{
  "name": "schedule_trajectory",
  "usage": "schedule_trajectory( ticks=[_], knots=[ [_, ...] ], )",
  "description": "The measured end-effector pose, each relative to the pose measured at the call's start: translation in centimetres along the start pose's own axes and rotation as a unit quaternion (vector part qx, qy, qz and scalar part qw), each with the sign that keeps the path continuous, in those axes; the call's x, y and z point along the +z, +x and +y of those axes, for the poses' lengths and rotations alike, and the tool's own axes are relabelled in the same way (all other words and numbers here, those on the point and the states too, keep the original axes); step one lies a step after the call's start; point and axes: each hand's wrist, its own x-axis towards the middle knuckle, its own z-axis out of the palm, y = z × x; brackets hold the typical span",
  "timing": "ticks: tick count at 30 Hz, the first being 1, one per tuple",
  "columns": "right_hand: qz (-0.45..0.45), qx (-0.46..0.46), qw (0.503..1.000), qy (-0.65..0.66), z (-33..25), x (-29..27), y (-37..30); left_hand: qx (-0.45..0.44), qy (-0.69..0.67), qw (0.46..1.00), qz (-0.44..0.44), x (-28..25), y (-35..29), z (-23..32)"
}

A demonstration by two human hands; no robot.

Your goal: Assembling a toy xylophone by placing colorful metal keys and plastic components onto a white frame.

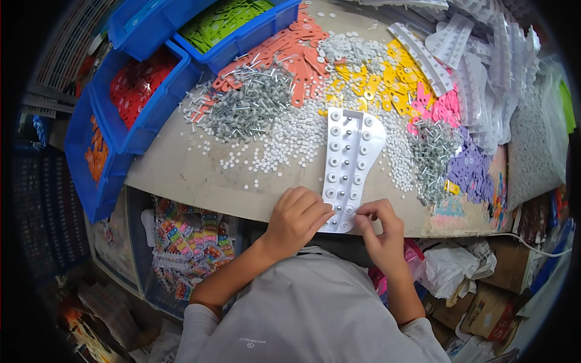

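Observation:
A long white plastic strip [372, 136], wider at its far right end, lies on the table with its near end at the edge by my body. White round pegs run down both sides, and metal pins with shiny heads stand along its middle channel. My left hand [296, 216] is curled over the strip's near left side, fingertips together at the channel; what they pinch, if anything, is hidden. At the near right edge my right hand [382, 228] has thumb and index finger bent together beside a peg. Anything between them is too small to make out.
Metal pins [251, 100] lie heaped beyond my left hand, with small white discs [290, 142] scattered round them. More pins [433, 160] and purple pieces [471, 169] lie right. Blue bins [163, 91] stand far left. White plastic strips [484, 78] are piled far right.

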Motion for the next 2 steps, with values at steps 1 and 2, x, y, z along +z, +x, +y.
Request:
schedule_trajectory(
  ticks=[1, 2],
  knots=[
    [-0.001, 0.01, 1.0, 0.001, -0.33, 0.37, 0.15, 0.001, 0.002, 1.0, -0.003, 0.01, 0.0, -0.02],
    [0.002, -0.01, 1.0, -0.014, 0.17, 0.76, 0.24, 0.002, 0.002, 1.0, -0.002, -0.01, 0.01, 0.0]
  ],
)
